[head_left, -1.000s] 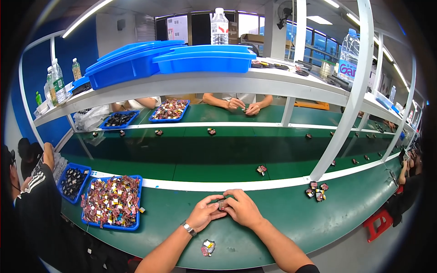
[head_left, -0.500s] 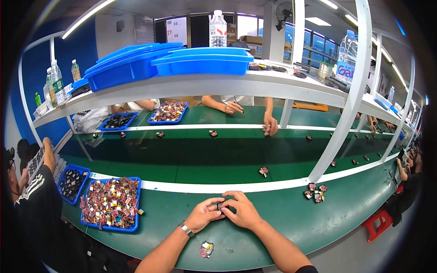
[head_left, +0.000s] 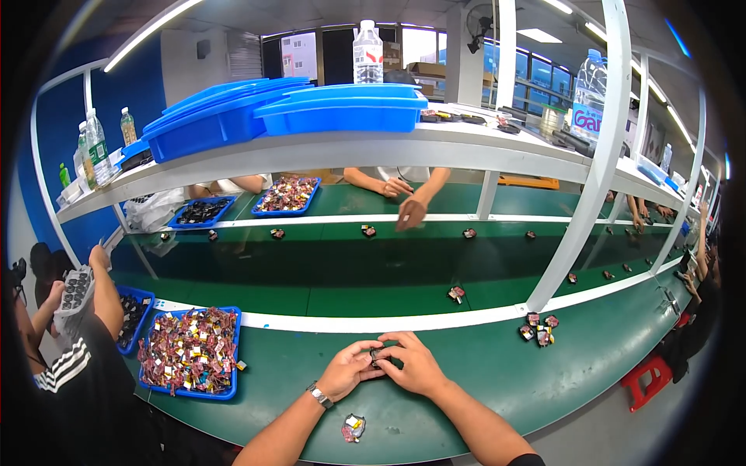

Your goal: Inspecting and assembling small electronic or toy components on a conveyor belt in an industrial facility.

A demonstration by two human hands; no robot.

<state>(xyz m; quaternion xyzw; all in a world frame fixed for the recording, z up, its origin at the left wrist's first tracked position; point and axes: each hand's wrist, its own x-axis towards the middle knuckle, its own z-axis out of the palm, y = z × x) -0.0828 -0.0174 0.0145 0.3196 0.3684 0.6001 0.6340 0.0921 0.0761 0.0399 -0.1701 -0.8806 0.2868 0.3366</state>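
Note:
Over the green bench (head_left: 482,373), my left hand (head_left: 347,371) and my right hand (head_left: 410,365) meet fingertip to fingertip. Between them they grip a small black plastic piece (head_left: 375,356), mostly covered by the fingers. Just below my hands, near the bench's front edge, lies a small circuit board with wires and a white-and-yellow part (head_left: 353,427). To the left stands a blue tray (head_left: 235,342) heaped with similar reddish wired boards (head_left: 190,349). A small cluster of black pieces with boards (head_left: 538,329) sits to the right.
A white rail (head_left: 373,321) separates the bench from a sunken green belt carrying small assemblies (head_left: 456,294). A slanted white post (head_left: 579,186) holds up a shelf with blue trays (head_left: 342,109). At left, a co-worker (head_left: 85,349) handles a tray of black parts; another person's hands (head_left: 412,206) work opposite.
The co-worker at left has leaned in, now partly covering the tray of black parts. Across the belt, a person's hand has drawn back left, leaving a small assembly behind. My hands barely move.

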